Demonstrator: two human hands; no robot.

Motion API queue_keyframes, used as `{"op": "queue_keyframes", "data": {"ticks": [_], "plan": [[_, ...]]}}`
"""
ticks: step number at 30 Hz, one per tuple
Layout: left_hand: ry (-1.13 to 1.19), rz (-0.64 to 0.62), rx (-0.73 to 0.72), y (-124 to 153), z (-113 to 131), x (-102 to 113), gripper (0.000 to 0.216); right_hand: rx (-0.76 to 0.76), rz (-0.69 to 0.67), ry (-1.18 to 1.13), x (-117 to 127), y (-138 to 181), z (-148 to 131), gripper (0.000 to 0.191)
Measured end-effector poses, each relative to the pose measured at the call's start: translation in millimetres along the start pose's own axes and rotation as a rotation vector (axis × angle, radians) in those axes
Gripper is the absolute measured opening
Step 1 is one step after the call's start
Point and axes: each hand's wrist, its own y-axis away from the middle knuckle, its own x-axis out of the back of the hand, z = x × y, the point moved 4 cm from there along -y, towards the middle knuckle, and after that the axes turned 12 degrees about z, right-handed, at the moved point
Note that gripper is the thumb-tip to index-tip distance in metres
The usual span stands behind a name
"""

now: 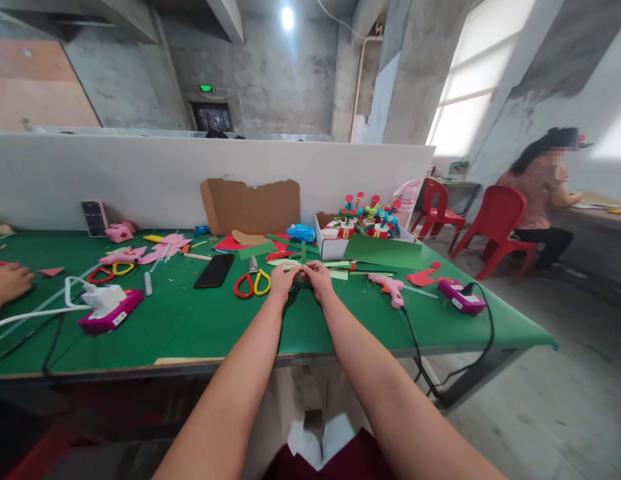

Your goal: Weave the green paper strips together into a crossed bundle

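Both my arms reach out over the green table (200,327). My left hand (283,280) and my right hand (319,277) are close together, fingers pinched on a thin green strip (303,253) that stands up between them. Red and yellow scissors (251,283) lie just left of my left hand. A pink glue gun (387,287) lies to the right of my right hand, its black cord running off the table edge.
A black phone (215,271), a white box of colourful craft figures (363,223), a cardboard sheet (251,205), pink paper shapes (163,248) and two pink power strips (111,312) (461,297) lie on the table. Another person's hand (7,281) rests far left. A person sits at the right among red chairs (495,227).
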Motion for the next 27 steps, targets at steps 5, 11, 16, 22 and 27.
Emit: {"op": "queue_keyframes", "data": {"ticks": [5,11,16,22,27], "plan": [[-0.007,-0.017,0.003,-1.0,-2.6,-1.0,0.023,-0.011,-0.002,-0.001,0.1,-1.0,1.5,0.034],[0.016,-0.018,0.017,-2.7,-5.2,-0.7,0.025,-0.022,-0.024,-0.013,0.0,-0.3,0.8,0.033],[0.030,-0.016,0.026,-3.6,-6.0,-0.3,0.027,-0.035,-0.050,-0.028,-1.8,2.3,-0.6,0.032],[0.065,0.007,0.061,-0.1,-2.8,-1.7,0.027,-0.080,-0.046,-0.037,-3.6,7.5,-4.5,0.024],[0.074,0.013,0.068,2.1,0.4,-1.9,0.022,-0.102,-0.029,-0.048,-4.6,8.3,-6.2,0.014]]}}
